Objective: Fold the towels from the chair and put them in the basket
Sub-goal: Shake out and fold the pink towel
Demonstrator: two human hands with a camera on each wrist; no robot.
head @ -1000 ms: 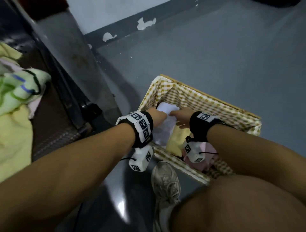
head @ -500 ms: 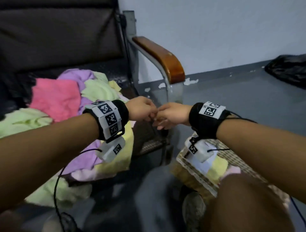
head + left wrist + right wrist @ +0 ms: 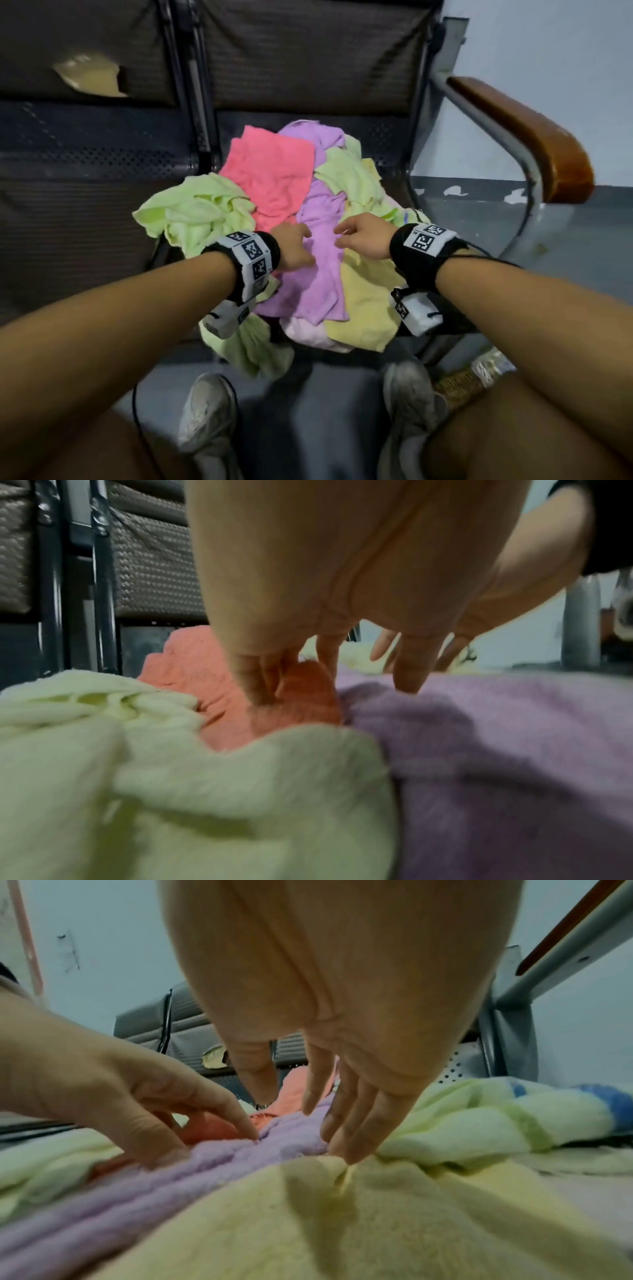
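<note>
A loose pile of towels lies on the chair seat (image 3: 387, 150): a pink towel (image 3: 270, 171), a purple towel (image 3: 322, 274), green towels (image 3: 198, 212) and a yellow towel (image 3: 366, 308). My left hand (image 3: 301, 246) reaches down onto the pile, its fingertips (image 3: 407, 680) touching the purple towel (image 3: 479, 737) beside a raised pink fold (image 3: 304, 685). My right hand (image 3: 342, 236) hovers just right of it, its straight fingers (image 3: 352, 1137) touching where the purple towel (image 3: 205, 1164) meets the yellow towel (image 3: 342, 1218). Neither hand holds a towel. Only a corner of the basket (image 3: 486, 371) shows, at the lower right.
The chair has a dark mesh back (image 3: 308, 51) and a brown wooden armrest (image 3: 534, 137) on a grey metal frame at the right. My shoes (image 3: 209, 414) stand on the grey floor in front of the seat. A second seat (image 3: 85, 205) adjoins on the left.
My view and both hands have swung from the basket up to the chair. The hands were fisted together in the air and now spread their fingers onto the towel pile.
</note>
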